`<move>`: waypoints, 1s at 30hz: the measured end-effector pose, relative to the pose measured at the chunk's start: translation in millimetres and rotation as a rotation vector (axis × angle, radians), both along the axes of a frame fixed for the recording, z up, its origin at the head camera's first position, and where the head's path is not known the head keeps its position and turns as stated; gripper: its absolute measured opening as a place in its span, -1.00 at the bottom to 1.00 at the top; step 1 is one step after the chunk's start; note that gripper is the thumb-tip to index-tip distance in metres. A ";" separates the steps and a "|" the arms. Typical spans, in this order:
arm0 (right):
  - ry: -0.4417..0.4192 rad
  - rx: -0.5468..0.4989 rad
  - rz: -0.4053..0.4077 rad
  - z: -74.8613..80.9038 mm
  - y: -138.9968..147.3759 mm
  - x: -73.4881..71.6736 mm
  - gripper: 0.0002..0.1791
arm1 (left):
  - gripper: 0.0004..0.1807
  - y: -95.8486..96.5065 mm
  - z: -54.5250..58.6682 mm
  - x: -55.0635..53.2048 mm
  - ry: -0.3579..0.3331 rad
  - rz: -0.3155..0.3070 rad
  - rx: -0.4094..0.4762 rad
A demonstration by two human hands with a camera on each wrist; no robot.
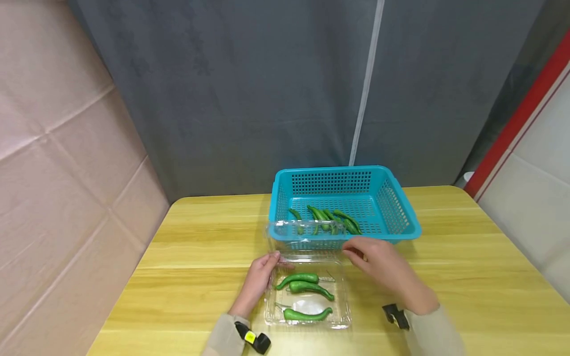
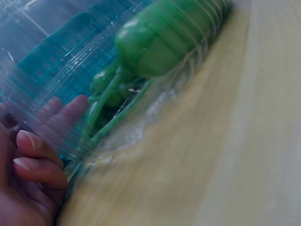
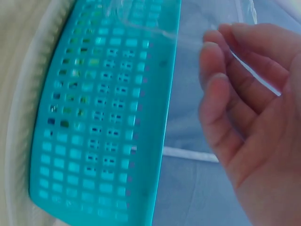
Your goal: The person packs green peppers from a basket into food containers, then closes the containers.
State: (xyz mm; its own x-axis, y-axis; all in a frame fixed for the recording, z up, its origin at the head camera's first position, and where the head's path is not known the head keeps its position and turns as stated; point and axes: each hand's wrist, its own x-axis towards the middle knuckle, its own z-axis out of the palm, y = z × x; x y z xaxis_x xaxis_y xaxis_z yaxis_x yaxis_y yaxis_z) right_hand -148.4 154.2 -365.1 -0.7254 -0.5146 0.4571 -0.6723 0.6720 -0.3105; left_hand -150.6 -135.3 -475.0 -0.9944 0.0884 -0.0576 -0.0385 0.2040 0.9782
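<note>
A clear plastic clamshell box (image 1: 307, 324) lies open on the table, its lid (image 1: 285, 242) raised on the far side. Three green chili peppers (image 1: 305, 315) lie spread in its base. My left hand (image 1: 260, 278) grips the box's left side near the hinge, thumb on the near side; in the left wrist view some fingers show through the plastic. The right hand (image 1: 383, 264) is at the lid's right edge, its curled fingertips (image 3: 214, 87) appearing to pinch the thin plastic. In the left wrist view a pepper (image 2: 155, 42) is seen close up through the box wall.
Behind the lid stands a blue perforated plastic basket (image 1: 401, 217) with several green chili peppers (image 1: 349, 225) in it. The wooden table (image 1: 200, 237) reaches back to a grey curtain (image 1: 249, 99). A pale wall covering (image 1: 58, 198) rises at the left.
</note>
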 end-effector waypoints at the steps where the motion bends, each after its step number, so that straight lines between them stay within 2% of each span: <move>1: 0.012 -0.012 -0.004 -0.1 2.6 -0.9 -0.91 | -0.53 0.4 -0.6 -0.1 0.007 0.004 -0.004; 5: 0.087 -0.055 -0.033 -1.0 10.5 -5.9 -0.90 | -0.52 1.3 -1.3 -0.2 0.021 0.010 -0.008; 9: 0.141 -0.074 -0.099 -2.9 14.3 -10.7 -0.89 | -0.51 1.4 0.2 -0.1 0.019 0.012 -0.009; 13: 0.162 -0.085 -0.162 -8.1 17.1 -15.3 -0.84 | -0.51 0.7 0.4 0.1 0.018 0.011 -0.005; 19: 0.146 -0.089 -0.249 -19.3 21.7 -19.2 -0.75 | -0.53 0.4 1.8 2.3 -0.017 -0.013 0.000; 27: 0.070 -0.102 -0.318 -25.1 22.9 -21.4 -0.69 | -0.57 3.4 27.1 12.9 0.002 -0.049 0.008; 30: 0.061 -0.114 -0.338 -25.2 22.0 -21.8 -0.67 | -0.56 3.5 31.6 13.0 0.001 -0.048 -0.007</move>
